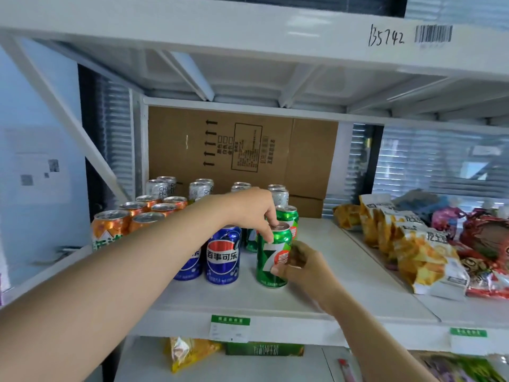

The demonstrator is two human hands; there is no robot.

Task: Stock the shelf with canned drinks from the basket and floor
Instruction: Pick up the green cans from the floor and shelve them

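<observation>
A green 7-Up can [271, 257] stands upright at the front of the white shelf [344, 274]. My left hand [254, 209] reaches over from the left and grips its top rim with curled fingers. My right hand [301, 264] holds its right side low down. Behind it stand more green cans [287, 216]. To the left are two blue Pepsi cans [222, 255], then orange cans [110, 226], and silver cans [157, 188] at the back.
A cardboard box [242, 150] fills the back of the shelf. Snack bags [418, 252] lie on the right part. The upper shelf beam [248, 28] hangs overhead. Below, a lower shelf holds a yellow bag [187, 351] and a green carton [264, 349].
</observation>
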